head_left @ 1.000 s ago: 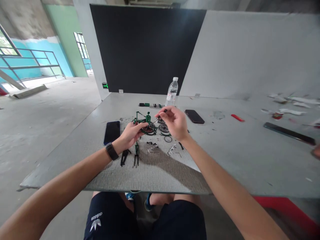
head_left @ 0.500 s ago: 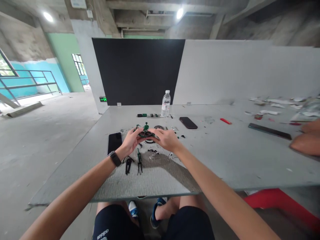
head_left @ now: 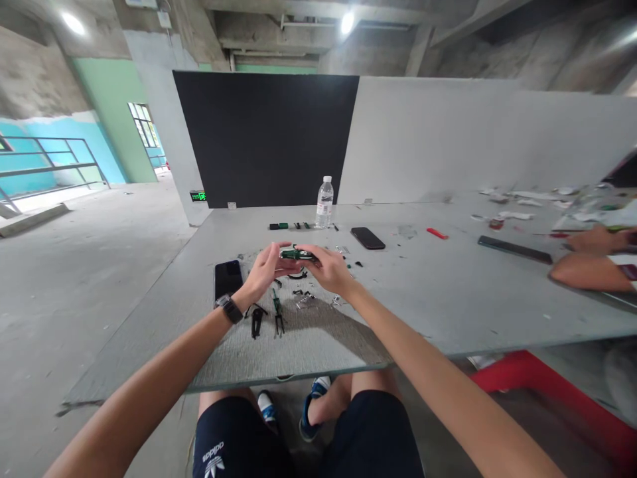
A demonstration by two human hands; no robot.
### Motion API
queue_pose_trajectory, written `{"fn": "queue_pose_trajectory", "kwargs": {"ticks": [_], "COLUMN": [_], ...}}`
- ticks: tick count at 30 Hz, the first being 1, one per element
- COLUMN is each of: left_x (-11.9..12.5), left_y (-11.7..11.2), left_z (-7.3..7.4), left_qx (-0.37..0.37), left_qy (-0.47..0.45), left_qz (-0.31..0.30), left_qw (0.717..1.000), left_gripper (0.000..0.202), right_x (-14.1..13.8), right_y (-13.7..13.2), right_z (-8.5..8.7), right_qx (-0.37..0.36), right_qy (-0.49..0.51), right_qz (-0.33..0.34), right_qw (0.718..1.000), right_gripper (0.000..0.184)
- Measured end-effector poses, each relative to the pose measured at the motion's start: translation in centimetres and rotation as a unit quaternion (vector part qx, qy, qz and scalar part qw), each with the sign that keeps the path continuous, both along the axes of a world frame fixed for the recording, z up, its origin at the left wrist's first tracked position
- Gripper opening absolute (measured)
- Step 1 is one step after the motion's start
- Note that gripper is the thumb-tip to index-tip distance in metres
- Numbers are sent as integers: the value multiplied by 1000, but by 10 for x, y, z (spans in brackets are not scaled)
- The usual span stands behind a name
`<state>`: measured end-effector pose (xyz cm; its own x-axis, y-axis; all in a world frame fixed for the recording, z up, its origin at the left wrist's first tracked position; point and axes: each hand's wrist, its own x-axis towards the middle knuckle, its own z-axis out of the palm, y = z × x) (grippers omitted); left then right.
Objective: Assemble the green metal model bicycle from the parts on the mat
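Observation:
Over the table, both hands hold a small dark green model bicycle frame (head_left: 294,254), partly hidden by fingers. My left hand (head_left: 263,272) is closed around its left end, fingers reaching beneath it. At the other end my right hand (head_left: 329,269) pinches it between thumb and fingers. Below lie a green and black fork (head_left: 277,315) and a black forked part (head_left: 256,321). Small black and silver pieces (head_left: 305,300) are scattered close to the right hand. A curved black part (head_left: 297,275) shows under the hands.
One phone (head_left: 228,279) lies beside my left wrist, another phone (head_left: 368,238) further back. A water bottle (head_left: 324,204) stands near the black panel (head_left: 269,139). Small green and black parts (head_left: 279,226) lie behind. To the right are a red object (head_left: 437,233), a dark bar (head_left: 515,249) and another person's arm (head_left: 590,272).
The model bicycle frame has been turned in my hands and now looks flatter, its upright green part no longer sticking up. My view has swung slightly right.

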<state>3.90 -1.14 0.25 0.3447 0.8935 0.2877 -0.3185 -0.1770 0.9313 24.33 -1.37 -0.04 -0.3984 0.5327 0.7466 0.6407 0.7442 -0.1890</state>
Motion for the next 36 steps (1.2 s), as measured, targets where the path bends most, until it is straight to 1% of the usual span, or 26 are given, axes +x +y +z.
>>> {"fn": "queue_pose_trajectory", "kwargs": {"ticks": [2,3,4,6,8,9,10,12,14,16,20,23,25,26,29,30,32,36], "left_x": [-4,-6,-8,-13,-16,-16,-16,-15,-13,-12,-12,-14,-17,-19,-26,-29,-32,-31], "left_y": [1,2,3,6,9,10,11,12,12,13,13,9,6,5,6,7,10,12], "left_z": [-1,-1,-1,-1,0,0,0,-1,-3,-4,1,8,9,8,1,-1,-5,-8], "left_qx": [74,105,135,203,276,299,317,329,292,252,233,223,200,179,93,68,33,2], "left_qy": [73,114,141,183,215,217,213,205,183,157,148,161,142,124,56,38,6,-50], "left_qz": [33,65,113,212,261,265,244,165,124,107,105,142,155,150,125,122,118,99], "left_qw": [994,986,974,938,900,891,892,907,930,949,955,951,957,965,986,989,992,994], "left_gripper": [67,63,59,51,49,48,48,48,44,42,35,35,36,37,40,41,42,43], "right_x": [-1,-1,-1,-2,-4,-6,-8,-14,-21,-27,-33,-30,-25,-22,-9,-3,8,36], "right_y": [-5,-7,-10,-14,-18,-20,-22,-27,-31,-33,-35,-36,-35,-34,-25,-20,-8,13], "right_z": [6,9,12,15,15,15,14,14,15,15,15,15,15,14,10,9,9,10], "right_qx": [-32,-44,-51,-62,-80,-92,-103,-120,-138,-161,-202,-221,-220,-214,-187,-189,-194,-185], "right_qy": [38,51,65,94,118,129,138,153,153,158,224,251,266,274,260,240,227,208], "right_qz": [1,-1,-3,-10,-15,-15,-12,-1,5,4,20,33,22,11,-49,-69,-81,-100], "right_qw": [999,998,997,994,990,987,985,981,979,974,953,942,938,938,946,950,951,955], "right_gripper": [33,33,34,36,39,40,41,41,40,39,39,41,40,40,53,57,60,57]}}
